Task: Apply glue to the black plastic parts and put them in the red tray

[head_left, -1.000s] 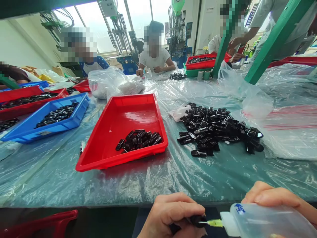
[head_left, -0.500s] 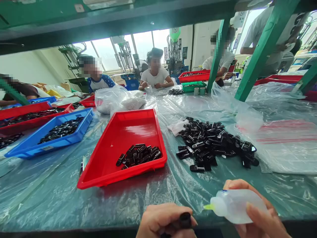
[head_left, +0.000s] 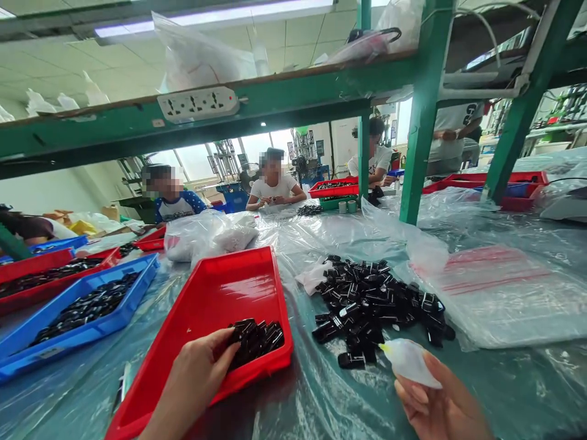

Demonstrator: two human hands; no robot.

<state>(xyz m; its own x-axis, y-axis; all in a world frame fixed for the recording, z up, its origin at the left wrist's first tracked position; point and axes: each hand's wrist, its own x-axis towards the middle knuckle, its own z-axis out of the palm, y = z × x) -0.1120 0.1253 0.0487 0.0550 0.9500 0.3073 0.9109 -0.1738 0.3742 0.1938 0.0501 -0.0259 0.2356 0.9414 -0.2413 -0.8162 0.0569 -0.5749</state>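
My left hand (head_left: 195, 373) reaches over the near wall of a red tray (head_left: 220, 278), its thumb and fingertips pinched at the left side of a small heap of black parts (head_left: 261, 342). What the fingertips grip cannot be told apart from the heap. In my right hand (head_left: 440, 391) is a white squeeze bottle (head_left: 410, 362) with a yellow-green tip pointing left. That tip is near the front edge of a larger pile of black parts (head_left: 367, 299) on the plastic-covered table (head_left: 302, 397).
A blue tray (head_left: 142, 278) and another red tray (head_left: 110, 260) of black parts stand left. Flat plastic bags (head_left: 509, 299) lie right. Green shelf posts (head_left: 419, 140) rise beyond the pile. Several people sit across the table.
My left hand has moved from the table's front edge, where it held a black part, up-left into the red tray. The bottle has tilted slightly in my right hand. The camera view has tipped upward.
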